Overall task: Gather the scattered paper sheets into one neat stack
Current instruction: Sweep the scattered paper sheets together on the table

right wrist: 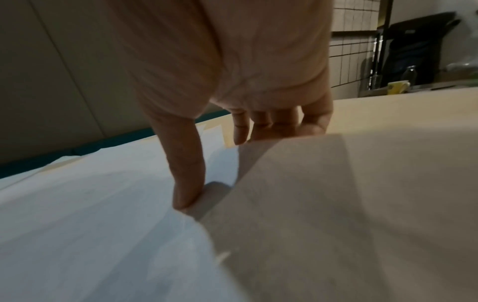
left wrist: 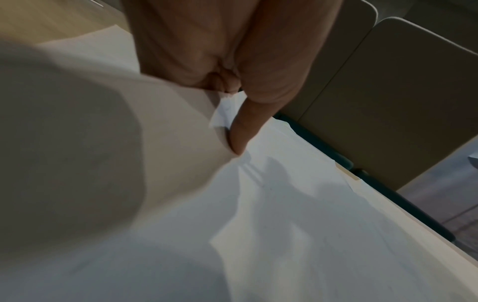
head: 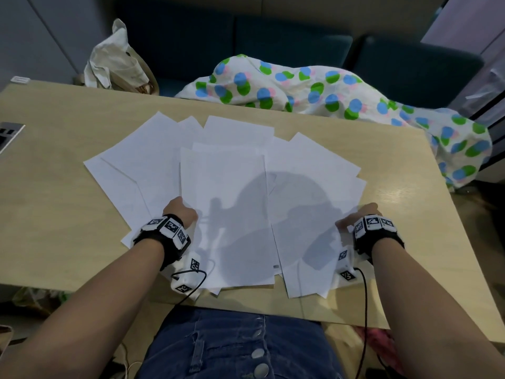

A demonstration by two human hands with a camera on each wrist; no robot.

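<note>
Several white paper sheets [head: 226, 187] lie fanned and overlapping across the pale wooden table [head: 54, 187]. My left hand [head: 180, 212] sits at the left side of the top middle sheet, knuckles up. In the left wrist view its thumb [left wrist: 243, 130] points down onto the paper sheets [left wrist: 297, 204], its fingers are curled, and a sheet corner [left wrist: 223, 114] pokes out between them. My right hand [head: 355, 217] is at the fan's right edge. Its thumb [right wrist: 186, 183] presses a slightly lifted sheet edge, and its straight fingers [right wrist: 261, 126] touch down on the table beside the paper.
A dotted green-and-blue cloth [head: 300, 88] hangs over the table's far right edge. A cream cloth bag [head: 114, 64] stands behind the far left corner. A grey device [head: 8, 135] lies at the left edge. Some sheets overhang the near table edge [head: 246, 305].
</note>
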